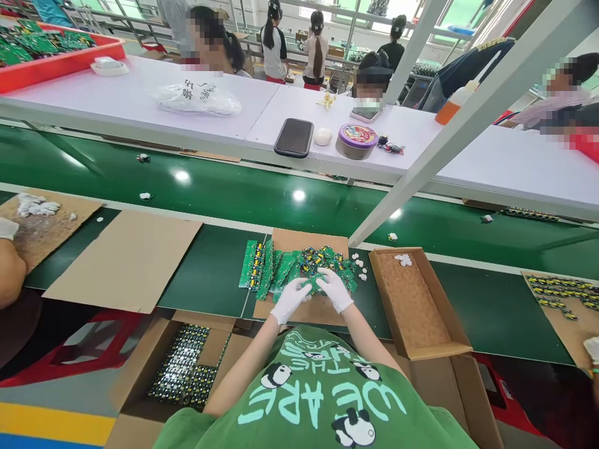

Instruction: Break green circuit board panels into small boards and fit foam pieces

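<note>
left hand [289, 300] and right hand [335, 290] seem to grasp a green board [312, 284], mid-handling; any shift calls for light fingertips, clear of the board pile [324, 255] at twelve o'clock.

Green bench [210, 268] w/ cardboard sheets [124, 262], shallow carton [412, 305], some PCBs [247, 265], sm. white pcs [360, 264].

The big red tray [110, 52] is cut off by the left edge. Faces [369, 84] of people at the back are fuzzy. The left grip [289, 300] and right grip [335, 290] hide bits of the green boards [312, 284], too small to tell apart.
</note>
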Demonstrator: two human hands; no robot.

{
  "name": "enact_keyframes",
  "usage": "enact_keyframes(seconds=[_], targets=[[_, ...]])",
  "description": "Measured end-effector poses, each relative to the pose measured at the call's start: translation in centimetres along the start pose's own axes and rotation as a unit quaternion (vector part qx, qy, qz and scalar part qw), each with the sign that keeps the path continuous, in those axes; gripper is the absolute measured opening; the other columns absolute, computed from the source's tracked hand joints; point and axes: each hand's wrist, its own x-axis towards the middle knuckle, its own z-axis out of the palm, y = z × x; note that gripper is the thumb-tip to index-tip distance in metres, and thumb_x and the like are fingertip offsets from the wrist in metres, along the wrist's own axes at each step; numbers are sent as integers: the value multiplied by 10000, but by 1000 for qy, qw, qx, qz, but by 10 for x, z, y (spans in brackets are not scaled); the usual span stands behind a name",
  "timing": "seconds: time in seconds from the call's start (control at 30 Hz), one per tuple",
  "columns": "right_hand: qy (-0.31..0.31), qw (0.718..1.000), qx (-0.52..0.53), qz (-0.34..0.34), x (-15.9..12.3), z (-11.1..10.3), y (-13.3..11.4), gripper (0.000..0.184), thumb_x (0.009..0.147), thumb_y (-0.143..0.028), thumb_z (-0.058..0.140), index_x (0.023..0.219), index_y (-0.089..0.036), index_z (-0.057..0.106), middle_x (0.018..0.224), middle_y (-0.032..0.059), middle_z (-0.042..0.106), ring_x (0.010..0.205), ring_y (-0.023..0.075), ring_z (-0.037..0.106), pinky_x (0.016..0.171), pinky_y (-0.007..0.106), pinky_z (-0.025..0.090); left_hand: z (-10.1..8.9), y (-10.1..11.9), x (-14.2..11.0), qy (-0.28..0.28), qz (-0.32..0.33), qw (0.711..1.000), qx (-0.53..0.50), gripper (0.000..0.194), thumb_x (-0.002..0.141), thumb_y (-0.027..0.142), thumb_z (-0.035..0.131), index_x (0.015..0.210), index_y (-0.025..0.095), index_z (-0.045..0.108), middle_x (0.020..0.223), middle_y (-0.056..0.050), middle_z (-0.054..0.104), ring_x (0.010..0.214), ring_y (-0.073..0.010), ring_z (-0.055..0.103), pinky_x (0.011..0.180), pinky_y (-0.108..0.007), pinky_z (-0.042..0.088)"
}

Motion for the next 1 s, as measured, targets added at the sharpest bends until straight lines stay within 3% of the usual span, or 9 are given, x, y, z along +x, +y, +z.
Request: enact_keyframes(seconds=[0.1,0.23,0.33,0.4,0.5,0.63,0.73,0.83,1.0], targets=[[16,1000,-22,-14,-3,2,-2,310,756,-264,545,1038,-196,654,1082,80,699,975,218,662,818,367,554,7,-1,-1,25,9,999,25,275,829,380,576,916,124,628,682,-41,663,556,-171,645,579,-286,496],[66,995,-75,-27,-7,8,-6,297,797,-268,533,1057,-198,656,1096,101,690,1065,269,626,977,464,472,17,2,0,80,20,994,70,209,830,343,556,875,147,615,677,-26,653,572,-164,628,614,-286,470],[93,989,-105,-36,-4,9,-6,309,824,-219,492,1085,-174,651,1103,130,680,1119,283,598,1037,475,419,22,6,4,103,25,988,108,193,822,341,576,830,153,621,668,-36,658,617,-182,632,652,-298,466],[104,987,-118,-35,2,4,-4,331,834,-200,463,1106,-142,642,1107,154,676,1104,291,603,1030,488,422,25,9,8,117,28,984,132,190,833,326,573,854,147,632,721,-65,684,688,-200,651,692,-308,471],[109,986,-122,-29,13,-5,-3,417,854,-246,457,1237,-129,573,1180,158,650,1046,277,634,968,474,484,26,14,18,127,37,977,166,263,848,299,577,1032,121,637,995,-141,710,921,-226,663,807,-312,477],[84,988,-121,-43,20,-11,-1,472,844,-281,501,1299,-167,549,1359,116,555,1226,245,550,1057,405,447,13,22,37,127,70,961,236,397,871,323,565,1206,109,584,1230,-171,627,1138,-248,584,946,-324,440],[69,990,-121,-35,15,-10,4,433,831,-265,513,1234,-137,607,1357,140,556,1311,274,473,1120,449,375,-6,22,45,155,85,933,312,436,873,249,523,1272,72,530,1368,-228,492,1270,-328,457,1032,-430,364],[48,993,-104,-15,4,-7,12,424,833,-253,503,1226,-138,613,1306,143,596,1209,273,567,1049,459,453,-21,14,47,156,88,906,384,473,824,181,541,1278,51,519,1311,-268,495,1230,-397,459,1005,-517,344],[17,998,-55,12,-9,-4,19,381,841,-252,501,1186,-172,639,1242,111,641,1124,231,632,1011,401,494,-26,-1,48,143,91,874,455,541,782,66,497,1323,53,486,1166,-268,556,1097,-376,550,927,-505,379]])
